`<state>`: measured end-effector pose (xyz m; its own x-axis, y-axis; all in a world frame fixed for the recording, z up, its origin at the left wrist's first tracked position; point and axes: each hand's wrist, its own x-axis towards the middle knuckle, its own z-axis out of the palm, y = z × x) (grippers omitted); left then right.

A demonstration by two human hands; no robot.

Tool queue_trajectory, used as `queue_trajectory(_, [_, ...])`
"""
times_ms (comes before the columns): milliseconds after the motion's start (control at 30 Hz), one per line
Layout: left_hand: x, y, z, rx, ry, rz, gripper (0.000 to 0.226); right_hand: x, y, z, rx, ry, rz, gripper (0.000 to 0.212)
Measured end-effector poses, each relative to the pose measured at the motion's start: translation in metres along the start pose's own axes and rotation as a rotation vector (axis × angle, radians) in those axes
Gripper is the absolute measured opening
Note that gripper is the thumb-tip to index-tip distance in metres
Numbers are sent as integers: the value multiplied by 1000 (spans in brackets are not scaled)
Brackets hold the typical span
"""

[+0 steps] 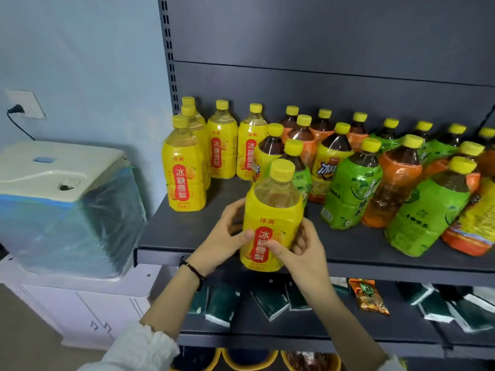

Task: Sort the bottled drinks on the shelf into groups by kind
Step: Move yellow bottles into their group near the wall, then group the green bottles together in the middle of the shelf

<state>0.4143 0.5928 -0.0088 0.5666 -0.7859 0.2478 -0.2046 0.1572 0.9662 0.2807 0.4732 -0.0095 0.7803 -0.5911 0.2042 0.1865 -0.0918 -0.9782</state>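
I hold a yellow pear-drink bottle upright over the front edge of the dark grey shelf. My left hand grips its left side and my right hand grips its right side, thumbs on the red label. Several matching yellow pear-drink bottles stand grouped at the shelf's left end. To the right stand mixed bottles: green-label tea, orange-label tea and yellow-label iced tea, all with yellow caps.
A plastic-wrapped white appliance stands on a white cabinet left of the shelf, under a wall socket. The lower shelf carries dark green packets and an orange snack bag. Yellow bins show at the bottom.
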Motion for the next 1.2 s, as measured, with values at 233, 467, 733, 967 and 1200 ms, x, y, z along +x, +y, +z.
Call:
queue_trajectory(233, [-8, 1, -45, 57, 63, -76, 81, 26, 0, 59, -386, 129, -105, 85])
queue_trajectory(467, [-3, -10, -56, 91, 229, -67, 86, 43, -3, 24, -401, 443, -251, 69])
queue_trajectory(733, [16, -18, -48, 16, 484, -42, 70, 74, 5, 12, -291, 347, -183, 107])
queue_trajectory(967, [50, -31, -29, 337, 668, -47, 82, 80, 3, -20, -338, 397, -199, 109])
queue_trajectory(1200, [93, -32, -23, 337, 806, -70, 68, 93, 6, -35, -319, 308, -153, 112])
